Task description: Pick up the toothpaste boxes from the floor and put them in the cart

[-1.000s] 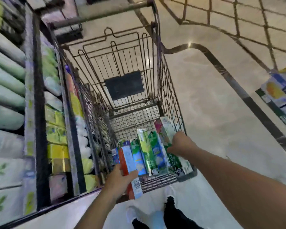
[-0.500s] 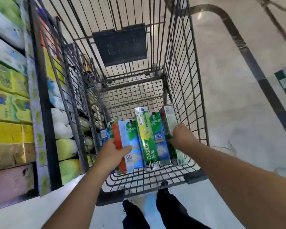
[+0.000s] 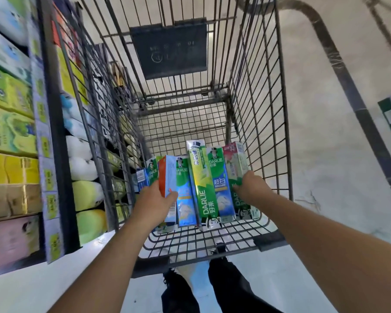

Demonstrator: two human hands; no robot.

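Several long toothpaste boxes [image 3: 202,184], green, blue, yellow and red, sit side by side as one row low inside the wire cart [image 3: 261,105], near its front end. My left hand [image 3: 155,203] grips the left side of the row, thumb across a red and white box [image 3: 168,184]. My right hand [image 3: 252,188] grips the right side, fingers curled on a green and pink box [image 3: 234,163]. Whether the boxes touch the cart's mesh floor cannot be told.
Store shelves [image 3: 54,132] packed with yellow, green and white packages run close along the cart's left side. Pale marble floor [image 3: 325,166] with dark inlay lines lies to the right. My dark shoes [image 3: 219,249] show under the cart's front edge.
The row of boxes has gone down from the cart's front rim into the basket, both hands still holding it. The view has moved in closer over the cart.
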